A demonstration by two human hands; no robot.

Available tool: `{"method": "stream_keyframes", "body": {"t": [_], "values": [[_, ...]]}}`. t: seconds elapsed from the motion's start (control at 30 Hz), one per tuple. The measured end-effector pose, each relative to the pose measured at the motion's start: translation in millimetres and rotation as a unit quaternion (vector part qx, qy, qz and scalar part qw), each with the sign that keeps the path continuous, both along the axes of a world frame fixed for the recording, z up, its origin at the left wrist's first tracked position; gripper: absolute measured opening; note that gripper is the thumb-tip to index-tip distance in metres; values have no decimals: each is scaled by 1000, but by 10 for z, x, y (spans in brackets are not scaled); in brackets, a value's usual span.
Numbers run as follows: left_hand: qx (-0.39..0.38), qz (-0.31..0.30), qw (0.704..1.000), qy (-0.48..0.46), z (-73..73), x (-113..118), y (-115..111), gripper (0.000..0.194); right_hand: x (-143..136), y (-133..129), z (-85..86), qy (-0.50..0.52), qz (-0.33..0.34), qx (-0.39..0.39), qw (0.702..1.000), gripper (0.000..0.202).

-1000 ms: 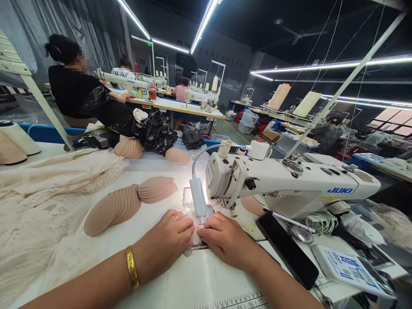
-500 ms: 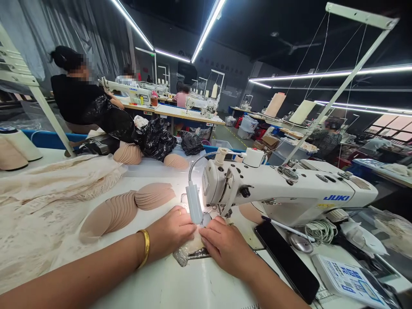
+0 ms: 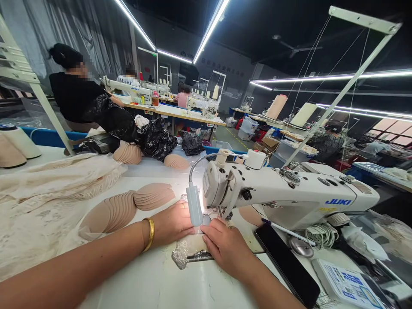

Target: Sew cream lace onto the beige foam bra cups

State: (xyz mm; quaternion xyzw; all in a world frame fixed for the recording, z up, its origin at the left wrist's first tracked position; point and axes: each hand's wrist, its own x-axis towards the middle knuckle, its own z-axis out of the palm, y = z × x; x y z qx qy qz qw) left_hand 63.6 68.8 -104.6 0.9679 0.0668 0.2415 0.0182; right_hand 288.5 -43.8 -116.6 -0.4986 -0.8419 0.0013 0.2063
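A white sewing machine (image 3: 289, 193) stands on the table, its needle end at the middle. My left hand (image 3: 177, 221) lies beside the needle area, fingers together and pressing down on a small piece of light fabric (image 3: 197, 242), mostly hidden. On the other side, my right hand (image 3: 222, 240) has its fingers bent together at the same fabric, just in front of the presser foot. A grey lamp (image 3: 194, 205) on a bent metal neck hangs over my left fingertips and covers part of them. Fanned stacks of beige cups (image 3: 112, 212) rest left of my left hand.
Cream lace fabric (image 3: 48, 189) covers the table's left side. A black phone (image 3: 286, 266), a white pen, a coil of cord and a white box (image 3: 350, 279) lie at the right. Black plastic bags (image 3: 157, 139) and a seated person (image 3: 77, 94) are beyond the table.
My left hand has shifted slightly right and forward beside the needle area. My right hand has stayed nearly in place. The camera view has shifted a little.
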Motion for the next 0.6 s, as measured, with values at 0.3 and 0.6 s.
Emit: {"method": "stream_keyframes", "body": {"t": [0.3,0.6], "values": [[-16,-19,1000,-2,88,-21,4,17,-18,-33,50,-10,17,25,999,21],[-22,-28,999,3,108,-5,17,15,-47,-49,55,-15,15,27,999,21]]}}
